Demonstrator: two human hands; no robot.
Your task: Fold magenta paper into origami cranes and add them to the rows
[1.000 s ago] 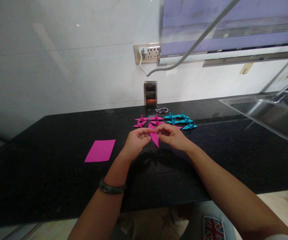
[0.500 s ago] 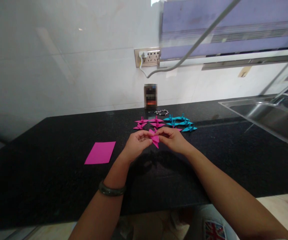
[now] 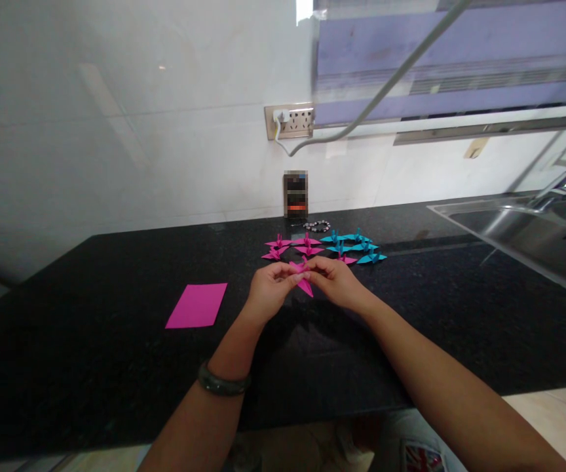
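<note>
Both my hands hold a partly folded pink paper piece (image 3: pixel 303 282) above the black countertop (image 3: pixel 116 367). My left hand (image 3: pixel 269 293) pinches its left side with closed fingers. My right hand (image 3: pixel 336 282) pinches the right side, fingers also closed. Just behind my hands lie several finished pink paper cranes (image 3: pixel 293 248) and several blue paper cranes (image 3: pixel 356 245). A flat pink paper sheet (image 3: pixel 197 305) lies to the left of my left hand. A dark bangle (image 3: pixel 223 383) is on my left wrist.
A small dark box (image 3: pixel 295 194) stands against the white wall, with a bead bracelet (image 3: pixel 317 226) beside it. A wall socket (image 3: pixel 289 121) with a white cable is above. A steel sink (image 3: pixel 523 229) and tap are at the right.
The pink piece has been folded smaller between my fingers; its long lower point is now short. My hands stay close together at the same spot.
</note>
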